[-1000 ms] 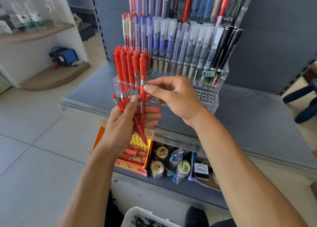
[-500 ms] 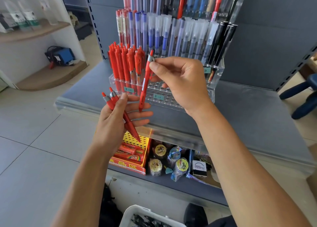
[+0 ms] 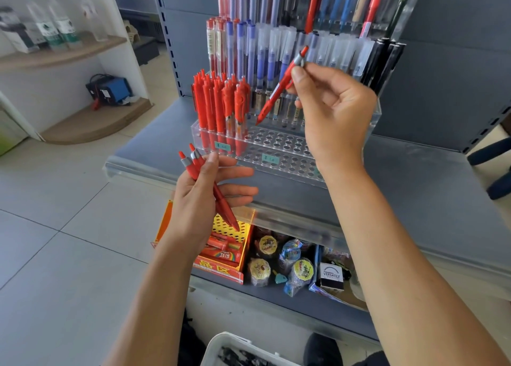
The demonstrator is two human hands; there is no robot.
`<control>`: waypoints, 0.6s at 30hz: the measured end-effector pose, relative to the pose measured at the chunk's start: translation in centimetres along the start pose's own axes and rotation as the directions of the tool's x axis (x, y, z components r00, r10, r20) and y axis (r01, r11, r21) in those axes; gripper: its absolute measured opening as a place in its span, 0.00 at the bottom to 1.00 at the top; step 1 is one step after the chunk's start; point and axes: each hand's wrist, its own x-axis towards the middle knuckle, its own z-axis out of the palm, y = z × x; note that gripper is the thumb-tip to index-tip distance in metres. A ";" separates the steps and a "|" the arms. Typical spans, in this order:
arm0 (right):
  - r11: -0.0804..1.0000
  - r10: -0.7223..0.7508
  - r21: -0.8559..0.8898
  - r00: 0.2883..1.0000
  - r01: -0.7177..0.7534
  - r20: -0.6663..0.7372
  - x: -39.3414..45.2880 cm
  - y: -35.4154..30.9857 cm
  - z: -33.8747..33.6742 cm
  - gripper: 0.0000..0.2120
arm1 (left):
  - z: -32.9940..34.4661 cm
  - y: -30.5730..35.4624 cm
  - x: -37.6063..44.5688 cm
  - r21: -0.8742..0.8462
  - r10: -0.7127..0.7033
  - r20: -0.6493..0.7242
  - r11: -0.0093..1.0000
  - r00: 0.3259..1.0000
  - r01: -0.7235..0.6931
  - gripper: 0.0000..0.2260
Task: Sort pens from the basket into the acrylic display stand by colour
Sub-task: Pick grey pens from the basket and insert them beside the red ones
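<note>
Acrylic display stand (image 3: pixel 279 155) on grey shelf (image 3: pixel 414 188), red pens (image 3: pixel 221 102) standing in left holes. White basket (image 3: pixel 221 346) at bottom edge. Right hand (image 3: pixel 331 108) pinches red pen (image 3: pixel 279 89), tip down over stand's empty holes. Left hand (image 3: pixel 204 196) grips two spare red pens (image 3: pixel 210 188) under thumb, fingers loosely extended.

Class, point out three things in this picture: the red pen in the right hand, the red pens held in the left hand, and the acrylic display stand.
red pen in the right hand (image 3: pixel 279 90), head view, mid-barrel.
red pens in the left hand (image 3: pixel 224 203), head view, lower barrel below the palm.
acrylic display stand (image 3: pixel 279 149), head view, bare holed front tier.
</note>
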 end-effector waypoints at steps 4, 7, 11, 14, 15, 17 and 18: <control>0.997 -0.009 -0.070 1.000 0.008 -0.014 0.2 0.9 0.4 0.07 | -0.2 0.1 0.0 -0.002 0.003 -0.015 1.000 1.000 -0.003 0.16; 0.996 0.000 -0.092 1.000 -0.001 -0.015 0.5 1.5 0.5 0.05 | -0.4 0.2 0.0 -0.006 0.007 -0.014 1.000 1.000 -0.007 0.16; 0.994 0.009 -0.109 1.000 -0.011 -0.019 0.6 1.9 0.7 0.06 | -0.7 0.4 0.1 -0.016 0.001 -0.017 1.000 1.000 -0.002 0.16; 0.992 -0.013 -0.122 1.000 0.012 -0.010 0.6 2.0 1.0 0.06 | -0.9 0.4 0.2 -0.023 -0.006 -0.027 1.000 1.000 0.006 0.16; 0.991 -0.020 -0.129 1.000 0.020 -0.005 0.6 2.1 1.1 0.05 | -0.9 0.4 0.2 -0.023 -0.008 -0.027 1.000 1.000 0.007 0.16; 0.988 -0.028 -0.153 1.000 0.027 -0.001 0.5 2.2 1.3 0.05 | -1.0 0.4 0.2 -0.018 -0.013 -0.032 1.000 0.999 0.013 0.16; 0.986 -0.030 -0.167 1.000 0.029 -0.001 0.5 2.3 1.5 0.05 | -1.0 0.4 0.1 -0.015 -0.016 -0.035 1.000 0.999 0.016 0.16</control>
